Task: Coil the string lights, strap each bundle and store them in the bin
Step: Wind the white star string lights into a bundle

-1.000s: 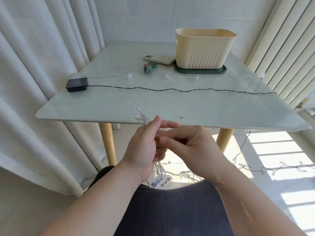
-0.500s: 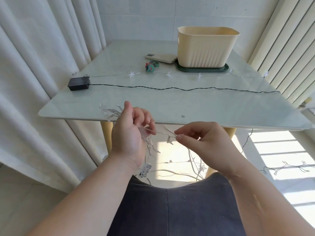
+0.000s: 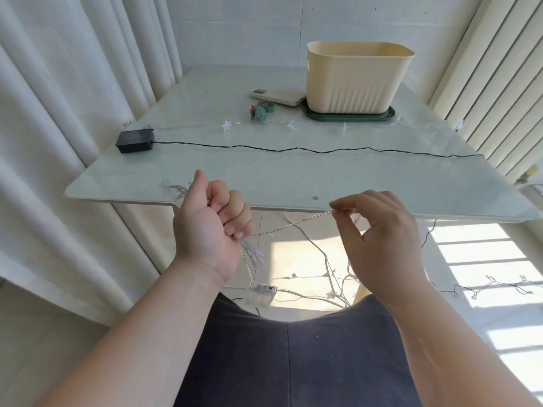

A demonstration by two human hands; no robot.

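1. Head view, grip. The left hand [image 3: 211, 227] is curled into a fist round the coiled part of the clear string lights [image 3: 253, 255], and loops stick out of the fist above and below. The right hand [image 3: 379, 239] pinches the free wire between thumb and forefinger, with the other fingers loosely raised.

2. Head view, location. The wire runs nearly straight from hand to hand, in front of the near edge of the table [image 3: 205, 177]. A clear battery box [image 3: 261, 292] hangs under the left hand. The uncoiled remainder drops to the floor.

3. Handling, as judged. The wire looks thin, light and limp, yet springy enough to escape a slack coil. The small star bulbs will probably snag on one another and look brittle. Hold it on bare wire between bulbs and keep the coil clamped at one spot. The battery box is the only real weight and is likely to swing.

4. Count.
   - One bin [image 3: 355, 80], cream, on a green tray [image 3: 349, 117] at the far right of the table.
   - Two battery boxes: the clear one and a black battery box [image 3: 135, 140] whose dark wire [image 3: 293, 149] crosses the table.
   - One run of star bulbs [image 3: 227, 124] beyond that wire. Whether it is a separate string cannot be told.
   - The straps [image 3: 260, 111] are a green-and-red cluster beside one phone [image 3: 277, 96]. Their number cannot be told.
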